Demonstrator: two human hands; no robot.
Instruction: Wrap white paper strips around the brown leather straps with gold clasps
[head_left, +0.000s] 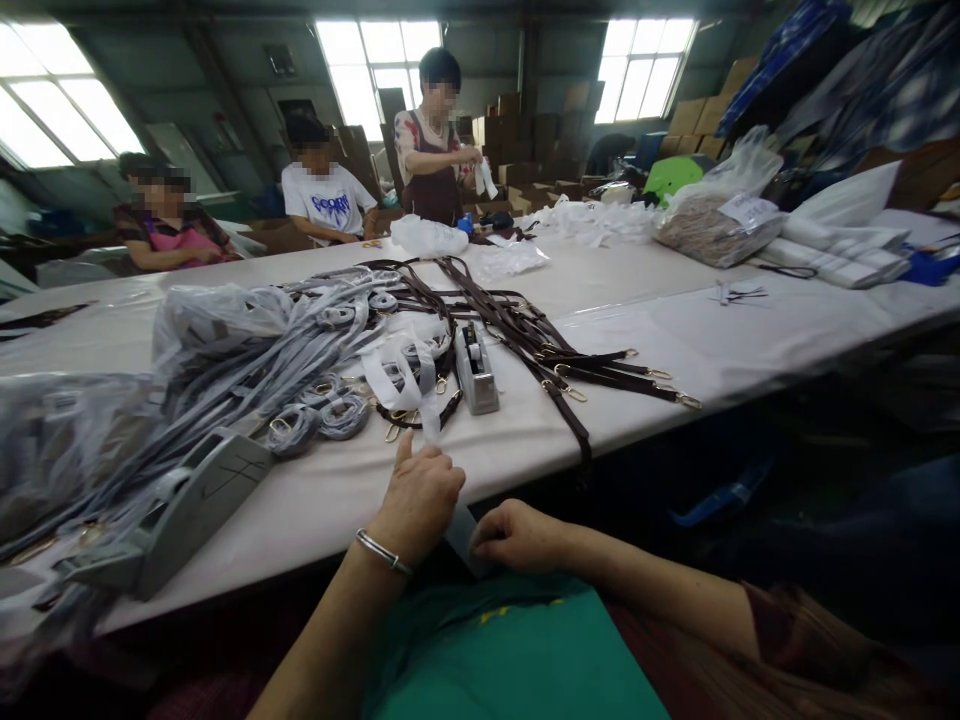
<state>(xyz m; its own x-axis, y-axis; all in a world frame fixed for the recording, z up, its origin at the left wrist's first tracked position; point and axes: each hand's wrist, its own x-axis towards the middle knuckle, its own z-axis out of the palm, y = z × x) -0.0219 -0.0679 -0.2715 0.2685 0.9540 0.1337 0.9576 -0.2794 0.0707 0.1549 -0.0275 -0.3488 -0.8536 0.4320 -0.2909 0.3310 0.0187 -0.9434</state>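
Note:
At the table's near edge, my left hand [421,495], with a silver bracelet on the wrist, is closed with the index finger raised near a white strip [429,405]; what its fingers hold is hidden. Just to the right and slightly lower, my right hand [517,535] pinches a whitish translucent sheet [463,535] that hangs below the edge between the hands. Beyond them stands a small grey tape dispenser [477,372]. Dark brown straps with gold clasps [555,350] lie right of it, and wrapped coiled straps [343,414] lie to its left.
A large grey tape dispenser [195,500] stands at the left edge of the table [660,330]. Grey wrapped straps [247,370] are heaped behind it. Plastic bags [720,220] lie at the back right. Three people are across the table. Green cloth [525,650] covers my lap.

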